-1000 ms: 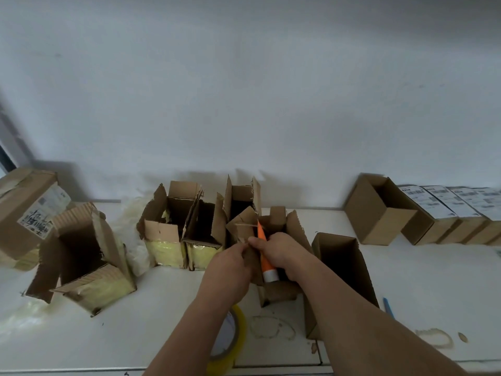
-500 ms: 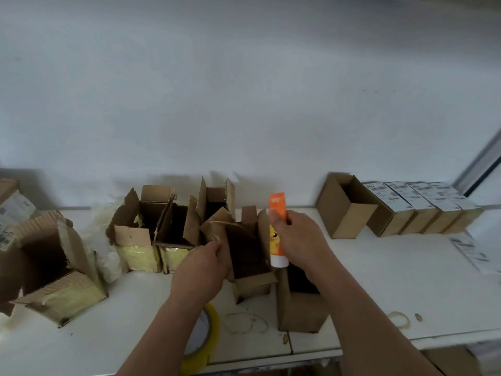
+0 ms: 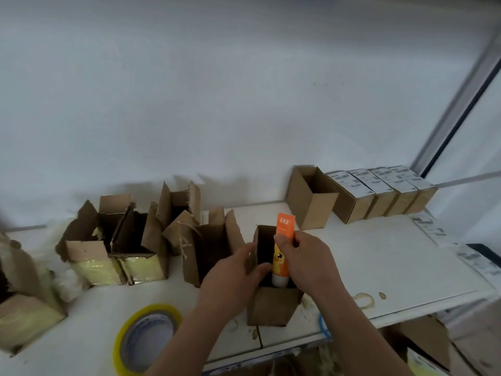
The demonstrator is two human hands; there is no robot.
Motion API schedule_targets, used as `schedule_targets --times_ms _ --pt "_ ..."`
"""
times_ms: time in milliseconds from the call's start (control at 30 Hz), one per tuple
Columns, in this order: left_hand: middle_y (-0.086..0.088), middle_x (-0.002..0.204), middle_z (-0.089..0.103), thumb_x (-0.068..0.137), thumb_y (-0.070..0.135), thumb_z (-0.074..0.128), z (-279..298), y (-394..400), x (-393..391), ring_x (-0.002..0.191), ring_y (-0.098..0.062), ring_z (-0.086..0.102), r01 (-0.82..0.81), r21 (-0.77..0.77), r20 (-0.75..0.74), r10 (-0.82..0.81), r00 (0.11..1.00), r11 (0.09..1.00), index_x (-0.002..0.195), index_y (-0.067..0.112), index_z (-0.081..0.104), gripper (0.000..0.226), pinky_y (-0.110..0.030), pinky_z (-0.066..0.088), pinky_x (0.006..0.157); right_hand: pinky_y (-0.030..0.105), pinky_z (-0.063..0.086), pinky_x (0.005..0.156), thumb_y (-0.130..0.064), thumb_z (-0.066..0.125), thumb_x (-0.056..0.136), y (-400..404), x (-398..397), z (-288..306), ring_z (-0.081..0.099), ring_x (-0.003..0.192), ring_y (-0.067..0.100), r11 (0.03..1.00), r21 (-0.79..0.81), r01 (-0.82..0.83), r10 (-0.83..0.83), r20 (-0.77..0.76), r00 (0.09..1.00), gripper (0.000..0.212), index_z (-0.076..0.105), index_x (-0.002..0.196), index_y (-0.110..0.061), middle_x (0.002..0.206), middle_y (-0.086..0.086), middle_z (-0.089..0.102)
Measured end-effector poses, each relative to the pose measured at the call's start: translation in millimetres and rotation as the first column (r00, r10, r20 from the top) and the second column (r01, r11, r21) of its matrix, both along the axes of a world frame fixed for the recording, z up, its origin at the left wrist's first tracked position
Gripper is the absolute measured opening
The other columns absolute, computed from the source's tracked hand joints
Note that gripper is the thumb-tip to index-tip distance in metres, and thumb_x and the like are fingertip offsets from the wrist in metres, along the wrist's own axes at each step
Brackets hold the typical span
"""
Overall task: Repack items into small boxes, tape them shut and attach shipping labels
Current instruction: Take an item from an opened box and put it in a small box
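Spanning the lower part of the view, a white table is seen carrying everything else. Torn, opened cartons with yellow tape on their fronts are ranged along its left side, and a row of sealed, labelled boxes is lined up at the far right beside one empty open box. Loose shipping labels are scattered near the right edge, and a roll of yellow tape is laid flat at the near edge, just left of the forearms.

A small open box is placed upright in front of the person, its mouth facing up. Its left wall is held by the left hand, whose fingers are curled over the rim with the fingertips reaching inside.

An orange tube with a white cap is pinched near its upper part by the right hand, thumb on the front face. The tube's long axis is kept close to vertical, cap downward, and it is lined up with the box mouth: the capped end is already below the rim, while the flat orange end is well above it. Straight down from the grip is judged to be the direction the coming move depends on, with the right hand the nearer one and the left only steadying the box.
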State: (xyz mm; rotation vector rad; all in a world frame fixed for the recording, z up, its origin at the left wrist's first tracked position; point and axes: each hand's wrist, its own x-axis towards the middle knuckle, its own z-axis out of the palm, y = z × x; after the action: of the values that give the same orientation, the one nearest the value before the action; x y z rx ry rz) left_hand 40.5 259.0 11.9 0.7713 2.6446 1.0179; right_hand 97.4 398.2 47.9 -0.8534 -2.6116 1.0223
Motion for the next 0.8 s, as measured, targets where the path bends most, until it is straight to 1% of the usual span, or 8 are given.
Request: schedule_targets --times_ms 100,167,233,400,467,533,633,800 --pt "0.005 0.107 0.066 0.095 0.050 0.052 -2 2 -2 0.091 -0.008 0.063 -0.018 0.063 0.141 0.009 0.990 0.998 0.147 0.035 0.035 0.056 -0.025 0.053 0.078 0.024 0.041 0.075 -0.053 0.045 0.097 7 0 -1 0.055 0.083 0.009 0.999 0.037 -0.037 0.034 0.075 0.997 0.031 0.055 0.098 -0.024 0.092 -0.005 0.059" --pt "0.007 0.098 0.065 0.097 0.045 0.052 -1 2 0 0.078 -0.005 0.063 -0.035 0.095 0.176 0.018 0.984 0.995 0.146 0.034 0.036 0.052 -0.020 0.051 0.066 0.026 0.043 0.078 -0.054 0.046 0.097 7 -4 -2 0.056 0.085 0.011 0.991 0.119 -0.060 0.044 0.135 0.990 0.033 0.057 0.099 -0.023 0.094 -0.004 0.060" --pt "0.008 0.087 0.063 0.098 0.042 0.052 -1 2 1 0.068 -0.005 0.062 -0.060 0.119 0.205 0.034 0.978 0.991 0.145 0.035 0.037 0.050 -0.019 0.048 0.059 0.029 0.045 0.081 -0.054 0.047 0.096 3 -8 -3 0.057 0.090 0.013 0.984 0.178 -0.031 0.006 0.142 0.990 0.035 0.058 0.109 -0.023 0.098 -0.005 0.061" --pt "0.008 0.087 0.062 0.100 0.040 0.050 -3 -1 -2 0.070 -0.005 0.062 -0.080 0.135 0.221 0.049 0.974 0.988 0.144 0.034 0.038 0.047 -0.022 0.051 0.062 0.031 0.040 0.075 -0.051 0.051 0.094 -6 -11 -4 0.061 0.102 0.020 0.947 0.322 -0.020 -0.047 0.199 0.979 0.041 0.042 0.125 -0.026 0.112 -0.001 0.063" --pt "0.010 0.088 0.062 0.100 0.041 0.050 -3 -1 -2 0.071 -0.005 0.062 -0.073 0.136 0.216 0.042 0.975 0.988 0.144 0.034 0.038 0.046 -0.021 0.050 0.061 0.030 0.039 0.074 -0.054 0.048 0.095 -4 -12 -3 0.061 0.101 0.019 0.942 0.334 -0.038 -0.051 0.255 0.966 0.038 0.048 0.121 -0.026 0.111 -0.001 0.063" --pt "0.011 0.089 0.061 0.099 0.042 0.049 -3 -1 -2 0.072 -0.004 0.062 -0.074 0.131 0.220 0.044 0.975 0.989 0.144 0.035 0.037 0.047 -0.019 0.050 0.061 0.029 0.039 0.073 -0.055 0.045 0.096 -2 -12 -3 0.061 0.095 0.017 0.933 0.353 -0.066 -0.047 0.304 0.952 0.035 0.056 0.110 -0.025 0.105 -0.002 0.063" --pt "0.012 0.089 0.061 0.099 0.043 0.050 -5 1 -2 0.070 -0.004 0.063 -0.081 0.129 0.218 0.052 0.975 0.988 0.144 0.036 0.037 0.047 -0.020 0.053 0.063 0.028 0.038 0.069 -0.053 0.045 0.097 2 -12 -5 0.054 0.080 0.014 0.928 0.363 -0.089 -0.028 0.304 0.952 0.030 0.055 0.095 -0.024 0.091 -0.004 0.059" --pt "0.011 0.087 0.061 0.099 0.044 0.048 -6 3 -1 0.072 -0.004 0.062 -0.089 0.120 0.195 0.065 0.979 0.989 0.143 0.035 0.038 0.046 -0.024 0.056 0.070 0.025 0.038 0.070 -0.048 0.045 0.099 8 -15 -11 0.050 0.078 0.010 0.946 0.314 -0.073 0.008 0.202 0.979 0.026 0.059 0.103 -0.026 0.097 -0.005 0.064"
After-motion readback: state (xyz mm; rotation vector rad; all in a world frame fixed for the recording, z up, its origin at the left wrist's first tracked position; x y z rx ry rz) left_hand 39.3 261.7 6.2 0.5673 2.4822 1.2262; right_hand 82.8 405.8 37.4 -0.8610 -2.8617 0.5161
